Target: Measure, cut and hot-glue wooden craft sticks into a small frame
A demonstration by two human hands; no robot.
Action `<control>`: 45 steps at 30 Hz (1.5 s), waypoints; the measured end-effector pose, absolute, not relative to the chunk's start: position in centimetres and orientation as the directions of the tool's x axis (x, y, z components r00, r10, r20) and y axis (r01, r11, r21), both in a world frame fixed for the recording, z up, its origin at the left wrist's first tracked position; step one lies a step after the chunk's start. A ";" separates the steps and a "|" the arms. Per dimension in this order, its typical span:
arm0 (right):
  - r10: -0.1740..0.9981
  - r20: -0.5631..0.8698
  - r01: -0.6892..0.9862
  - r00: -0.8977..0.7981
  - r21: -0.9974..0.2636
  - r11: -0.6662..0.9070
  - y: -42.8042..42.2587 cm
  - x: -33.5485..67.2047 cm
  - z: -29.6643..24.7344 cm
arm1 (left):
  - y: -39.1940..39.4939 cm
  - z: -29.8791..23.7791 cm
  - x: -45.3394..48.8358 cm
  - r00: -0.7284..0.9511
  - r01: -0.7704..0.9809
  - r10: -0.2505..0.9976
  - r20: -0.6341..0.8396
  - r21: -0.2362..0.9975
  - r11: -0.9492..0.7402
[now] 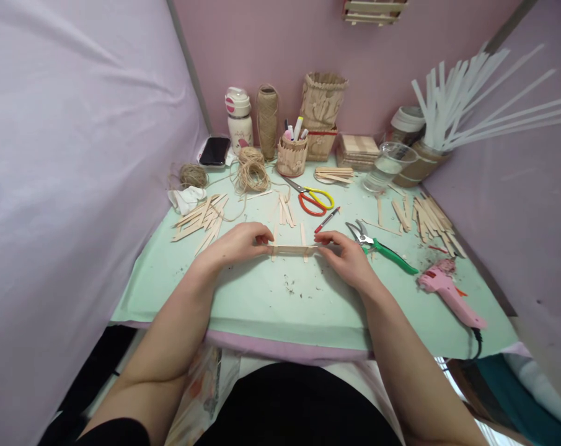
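A small frame of wooden craft sticks (pixel 293 249) lies flat on the mint-green table (pixel 261 297) in the middle. My left hand (pixel 237 243) pinches its left end with fingertips pressed together. At the frame's right end, my right hand (pixel 348 257) does the same. Two short upright sticks cross under the long stick that both hands press. Loose wooden sticks (pixel 201 217) lie in a pile to the left, and another heap of sticks (pixel 426 217) lies to the right.
Green-handled pliers (pixel 382 248) and a pink glue gun (pixel 447 288) lie right of my hands. Red-and-yellow scissors (pixel 312 198), a red pen (pixel 326 219), twine coils (pixel 252 173), a phone (pixel 214 150), a bottle (pixel 239 121), a pen cup (pixel 292 155) and a plastic cup (pixel 387 164) stand farther back.
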State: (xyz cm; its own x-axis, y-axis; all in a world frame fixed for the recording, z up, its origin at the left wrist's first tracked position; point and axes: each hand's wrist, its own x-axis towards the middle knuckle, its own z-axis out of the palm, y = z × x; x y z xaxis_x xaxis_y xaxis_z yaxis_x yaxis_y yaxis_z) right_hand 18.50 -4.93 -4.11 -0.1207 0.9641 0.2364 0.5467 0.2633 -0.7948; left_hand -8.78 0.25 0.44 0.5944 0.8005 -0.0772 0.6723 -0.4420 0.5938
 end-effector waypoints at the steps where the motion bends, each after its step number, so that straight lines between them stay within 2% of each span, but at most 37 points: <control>1: 0.965 0.239 0.544 -0.112 -0.798 0.261 -4.9 18.6 -4.1 | 0.3 0.5 -8.9 0.595 0.678 0.799 -0.089 0.590 -0.439; 6: 0.967 0.220 0.574 -0.129 -0.779 0.253 -5.1 18.4 -4.0 | 0.2 0.7 -9.0 0.592 0.698 0.797 -0.122 0.571 -0.432; 12: 0.970 0.202 0.581 -0.135 -0.777 0.243 -5.2 18.0 -3.9 | 0.0 0.8 -8.7 0.601 0.660 0.795 -0.083 0.612 -0.436; 19: 0.977 0.190 0.563 -0.100 -0.798 0.213 -5.2 18.0 -3.8 | 0.1 0.5 -8.5 0.611 0.651 0.790 -0.043 0.595 -0.471; 25: 0.992 0.123 0.515 -0.022 -0.849 0.116 -5.3 18.1 -3.4 | -0.7 0.3 -8.5 0.628 0.671 0.778 0.005 0.503 -0.545; 30: 0.994 0.107 0.545 -0.021 -0.832 0.101 -5.8 18.2 -3.4 | -2.7 -0.5 -8.8 0.622 0.698 0.780 0.072 0.399 -0.594; 34: 0.993 0.117 0.581 -0.034 -0.805 0.115 -6.6 18.1 -3.1 | -4.4 -1.6 -8.8 0.614 0.688 0.756 0.229 0.316 -0.654; 40: 0.998 0.049 0.497 -0.029 -0.866 0.057 -7.8 17.4 -3.4 | -6.0 -2.9 -8.6 0.599 0.696 0.678 0.425 0.142 -0.704; 43: 0.999 0.043 0.459 -0.004 -0.887 0.040 -8.3 17.0 -3.7 | -6.2 -3.4 -8.7 0.607 0.683 0.659 0.445 0.132 -0.718; 45: 0.998 0.060 0.451 0.016 -0.891 0.046 -8.5 16.8 -3.8 | -6.3 -3.8 -8.9 0.601 0.675 0.670 0.436 0.172 -0.718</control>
State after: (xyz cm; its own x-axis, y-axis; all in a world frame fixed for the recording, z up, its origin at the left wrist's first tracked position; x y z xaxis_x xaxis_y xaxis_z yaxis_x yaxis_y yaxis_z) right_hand 16.75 -8.45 -3.84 0.0157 0.9981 0.0595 0.4510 0.0461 -0.8913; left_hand -8.88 -6.32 -3.78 0.6008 0.6697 0.4364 0.6749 -0.7176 0.1721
